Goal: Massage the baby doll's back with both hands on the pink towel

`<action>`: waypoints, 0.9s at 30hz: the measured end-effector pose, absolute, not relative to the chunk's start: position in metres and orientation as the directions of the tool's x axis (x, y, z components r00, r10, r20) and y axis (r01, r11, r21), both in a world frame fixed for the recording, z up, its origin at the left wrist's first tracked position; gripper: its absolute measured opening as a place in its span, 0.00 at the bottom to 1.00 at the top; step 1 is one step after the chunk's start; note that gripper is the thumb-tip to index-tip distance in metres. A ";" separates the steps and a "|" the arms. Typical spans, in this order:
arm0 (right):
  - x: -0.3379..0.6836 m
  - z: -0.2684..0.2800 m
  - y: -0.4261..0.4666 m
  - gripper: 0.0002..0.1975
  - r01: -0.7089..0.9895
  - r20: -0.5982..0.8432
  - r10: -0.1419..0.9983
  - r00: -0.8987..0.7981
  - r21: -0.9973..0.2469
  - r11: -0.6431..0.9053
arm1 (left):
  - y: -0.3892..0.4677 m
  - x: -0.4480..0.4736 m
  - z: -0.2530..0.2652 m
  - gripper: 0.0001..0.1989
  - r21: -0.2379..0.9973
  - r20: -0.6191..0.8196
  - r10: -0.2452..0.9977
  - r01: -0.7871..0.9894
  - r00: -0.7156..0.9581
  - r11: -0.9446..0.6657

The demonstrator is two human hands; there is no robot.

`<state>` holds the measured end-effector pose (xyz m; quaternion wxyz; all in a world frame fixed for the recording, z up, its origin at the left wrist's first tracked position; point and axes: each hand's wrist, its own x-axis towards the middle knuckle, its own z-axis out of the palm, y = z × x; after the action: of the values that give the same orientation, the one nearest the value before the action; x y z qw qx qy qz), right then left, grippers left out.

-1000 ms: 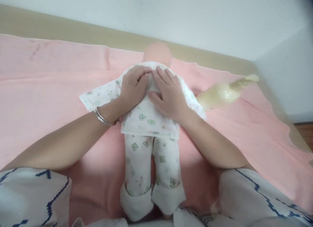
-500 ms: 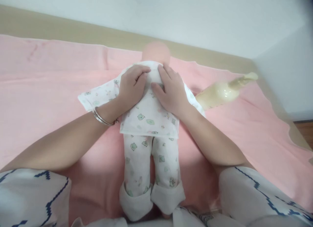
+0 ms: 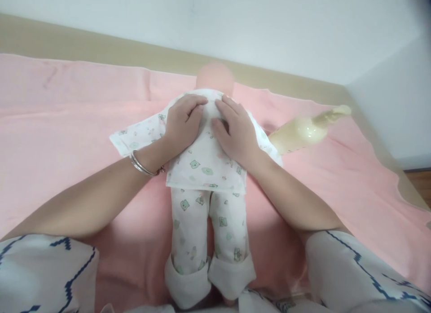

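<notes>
A baby doll lies stretched out in front of me, dressed in a white printed shirt and matching trousers with turned-up cuffs. Its bald head points away from me and no face shows. My left hand rests on the left of the doll's upper body, fingers laid out over the cloth and a silver bangle on the wrist. On the other side, my right hand lies on the shirt with fingers extended and thumb apart. Neither hand grasps anything.
A pink cloth spreads under the doll over a beige surface. Right of the doll lies a shiny, pale yellow bottle-like thing with a narrow end. A white wall rises behind.
The whole view has shifted slightly, so the doll and cloth appear a little lower. Both hands stay on the shirt; the right fingers and thumb have moved only slightly.
</notes>
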<state>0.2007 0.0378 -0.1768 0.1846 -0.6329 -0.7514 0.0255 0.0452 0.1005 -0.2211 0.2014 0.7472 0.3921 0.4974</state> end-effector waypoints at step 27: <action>0.188 -0.169 0.011 0.31 0.919 0.167 0.961 -0.221 -0.294 0.263 | 0.101 0.046 -0.222 0.13 0.697 0.587 0.787 0.377 0.188 -0.610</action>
<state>0.1879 0.0114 -0.1690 0.1583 -0.6036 -0.7786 0.0657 0.0456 0.1011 -0.2220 0.2041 0.7431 0.3916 0.5027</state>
